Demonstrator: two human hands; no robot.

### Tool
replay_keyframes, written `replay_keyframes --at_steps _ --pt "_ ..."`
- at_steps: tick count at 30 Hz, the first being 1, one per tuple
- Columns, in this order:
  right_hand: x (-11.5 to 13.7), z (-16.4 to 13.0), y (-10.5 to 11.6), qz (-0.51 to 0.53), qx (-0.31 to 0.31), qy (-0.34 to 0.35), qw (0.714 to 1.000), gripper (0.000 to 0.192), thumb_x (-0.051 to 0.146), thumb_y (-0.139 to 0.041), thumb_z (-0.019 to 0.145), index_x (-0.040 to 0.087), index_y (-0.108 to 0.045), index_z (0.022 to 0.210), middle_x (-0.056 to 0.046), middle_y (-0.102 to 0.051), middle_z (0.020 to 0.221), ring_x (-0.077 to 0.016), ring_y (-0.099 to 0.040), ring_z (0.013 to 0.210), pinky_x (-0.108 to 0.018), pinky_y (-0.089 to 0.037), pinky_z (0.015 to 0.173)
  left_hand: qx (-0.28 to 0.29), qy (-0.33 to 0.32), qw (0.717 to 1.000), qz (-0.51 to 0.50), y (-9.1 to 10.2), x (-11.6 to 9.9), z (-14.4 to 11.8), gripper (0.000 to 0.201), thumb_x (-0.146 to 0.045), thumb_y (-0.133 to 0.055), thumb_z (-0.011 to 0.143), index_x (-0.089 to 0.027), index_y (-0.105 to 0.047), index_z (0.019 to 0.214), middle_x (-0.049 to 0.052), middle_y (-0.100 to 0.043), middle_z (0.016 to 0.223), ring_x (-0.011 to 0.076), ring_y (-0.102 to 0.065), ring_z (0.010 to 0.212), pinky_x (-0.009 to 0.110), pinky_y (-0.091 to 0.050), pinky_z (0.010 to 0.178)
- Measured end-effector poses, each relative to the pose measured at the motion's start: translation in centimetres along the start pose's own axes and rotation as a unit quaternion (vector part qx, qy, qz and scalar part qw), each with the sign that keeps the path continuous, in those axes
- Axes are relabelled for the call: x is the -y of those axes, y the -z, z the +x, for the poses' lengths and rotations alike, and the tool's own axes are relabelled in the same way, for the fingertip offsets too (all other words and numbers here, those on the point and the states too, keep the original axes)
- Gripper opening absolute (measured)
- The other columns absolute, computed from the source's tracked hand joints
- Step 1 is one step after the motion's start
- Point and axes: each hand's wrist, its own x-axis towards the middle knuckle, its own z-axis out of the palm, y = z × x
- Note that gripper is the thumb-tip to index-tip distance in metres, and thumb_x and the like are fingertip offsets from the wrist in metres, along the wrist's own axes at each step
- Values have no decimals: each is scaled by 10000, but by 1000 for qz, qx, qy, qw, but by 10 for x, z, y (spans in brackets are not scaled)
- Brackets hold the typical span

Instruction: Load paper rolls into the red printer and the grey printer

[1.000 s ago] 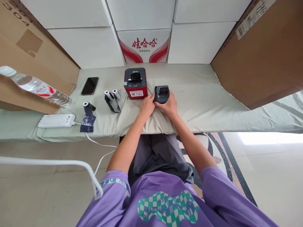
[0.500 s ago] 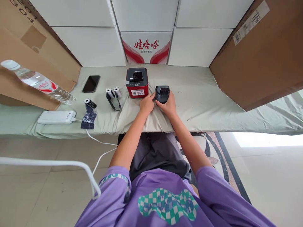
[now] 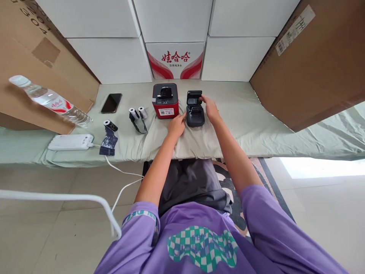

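Note:
A small black portable printer [image 3: 195,117] stands on the cloth with its lid [image 3: 194,97] flipped up toward the back, the inside showing. My right hand [image 3: 211,108] is at the lid's right edge, fingertips on it. Low at the printer's left side, my left hand [image 3: 176,126] lies with its index finger stretched against or very near the body; it grips nothing visible. Just behind that hand sits a red box with a black top [image 3: 165,102].
Two white paper rolls [image 3: 138,114], a roll with dark printed paper [image 3: 108,139], a phone [image 3: 111,103], a white power bank [image 3: 70,142] and a water bottle [image 3: 57,102] are on the left. Cardboard boxes [image 3: 308,68] flank the cloth-covered surface; white boxes [image 3: 175,61] stand behind.
The printer's lid has swung up and back. My right hand has moved from the printer's front right up to the lid. My left hand has stayed about where it was.

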Motion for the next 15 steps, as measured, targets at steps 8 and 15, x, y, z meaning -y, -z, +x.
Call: replay_keyframes --at_steps 8,15 --pt "18 34 14 -123 41 44 991 245 265 -662 855 103 -830 933 -96 -792 844 -258 -724 928 -411 -549 960 3 -14 1000 -4 1 1 -1 632 -130 -419 967 -275 -547 1569 72 -714 1325 277 -652 1245 350 -537 1000" --pt "-12 67 -9 -220 136 123 958 269 284 -868 672 169 -702 495 -13 -571 461 -194 -663 686 -454 -566 918 2 -3 1000 -14 1 1 2 617 -143 -431 974 -291 -559 1558 56 -707 1352 278 -650 1261 357 -543 1005"
